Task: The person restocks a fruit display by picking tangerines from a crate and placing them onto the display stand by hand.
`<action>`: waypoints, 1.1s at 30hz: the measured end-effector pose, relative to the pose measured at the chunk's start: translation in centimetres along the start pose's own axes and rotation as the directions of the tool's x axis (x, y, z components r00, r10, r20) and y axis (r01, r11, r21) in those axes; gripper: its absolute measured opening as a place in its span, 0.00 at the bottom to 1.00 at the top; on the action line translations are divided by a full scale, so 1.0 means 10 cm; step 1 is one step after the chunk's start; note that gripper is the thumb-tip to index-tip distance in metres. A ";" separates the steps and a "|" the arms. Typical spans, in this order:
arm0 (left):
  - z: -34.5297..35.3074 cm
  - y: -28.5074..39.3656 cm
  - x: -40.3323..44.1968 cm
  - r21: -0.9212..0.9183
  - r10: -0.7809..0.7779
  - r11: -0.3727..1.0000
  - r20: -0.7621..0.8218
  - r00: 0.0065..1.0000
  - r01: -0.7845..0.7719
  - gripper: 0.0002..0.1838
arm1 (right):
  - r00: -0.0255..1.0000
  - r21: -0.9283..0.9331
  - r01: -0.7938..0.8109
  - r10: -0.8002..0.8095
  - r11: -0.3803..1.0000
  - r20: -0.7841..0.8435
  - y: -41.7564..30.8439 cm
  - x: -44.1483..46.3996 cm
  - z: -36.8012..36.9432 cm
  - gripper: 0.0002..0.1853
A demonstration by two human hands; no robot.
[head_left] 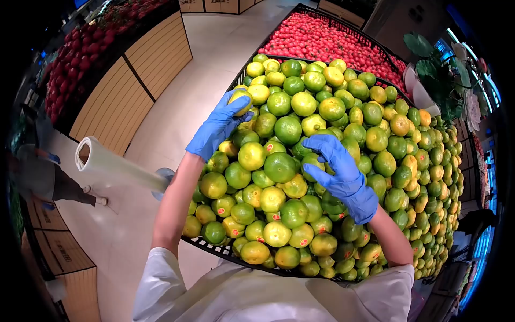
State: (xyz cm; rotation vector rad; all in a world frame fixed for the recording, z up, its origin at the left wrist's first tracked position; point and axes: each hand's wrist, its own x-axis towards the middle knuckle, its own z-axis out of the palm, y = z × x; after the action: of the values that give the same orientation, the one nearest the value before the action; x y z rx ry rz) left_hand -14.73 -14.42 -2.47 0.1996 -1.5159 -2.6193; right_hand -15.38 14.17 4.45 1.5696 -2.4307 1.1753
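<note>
Blue gloves cover both hands. My left hand (pixel 221 126) is closed around a yellow-green mandarin (pixel 240 101) at the left edge of the heap. Over the middle of the pile is my right hand (pixel 342 176), its fingers curved and thumb apart. A green mandarin (pixel 311 162) lies beside the gap between thumb and fingers, and I see no grip on it. The mandarins (pixel 280 167) around both hands range from green to yellow, several with small red stickers. Part of the fruit under my right hand is hidden.
A black crate (pixel 217 249) edges the heap in front of me. Small red fruit (pixel 322 37) fills a crate behind it. To the left stand a plastic bag roll (pixel 110 161) and a wood-panelled display (pixel 131 80). A person (pixel 45 177) is at far left; artificial flowers (pixel 429 70) are at right.
</note>
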 end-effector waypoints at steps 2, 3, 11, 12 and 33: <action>0.00 0.02 0.02 0.408 0.090 0.910 -0.023 0.996 -0.073 0.30 | 0.998 -0.072 0.057 -0.059 0.996 -0.023 0.02 -0.04 -0.03 0.22; 0.00 0.05 0.03 0.743 0.186 0.659 -0.004 0.982 -0.122 0.32 | 0.998 -0.070 0.053 -0.055 0.996 -0.026 0.03 -0.06 -0.02 0.22; -0.34 -0.22 0.38 0.892 0.339 0.262 0.273 0.900 -0.369 0.36 | 1.000 0.013 -0.005 0.005 1.000 0.013 0.05 -0.10 0.02 0.21; -0.34 -0.19 0.39 0.864 0.323 0.260 0.343 0.882 -0.431 0.35 | 1.000 0.013 -0.008 0.007 1.000 0.013 0.05 -0.10 0.03 0.21; -0.13 0.04 0.08 0.890 0.311 -0.128 0.455 0.834 -0.438 0.31 | 0.997 -0.064 0.012 -0.007 0.998 0.073 -0.22 -0.25 -0.13 0.17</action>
State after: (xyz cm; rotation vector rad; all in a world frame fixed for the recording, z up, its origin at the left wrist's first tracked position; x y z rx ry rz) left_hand -15.29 -15.87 -2.87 -0.2781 -2.6368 -0.5793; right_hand -12.86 16.48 5.69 1.6322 -2.4757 1.0456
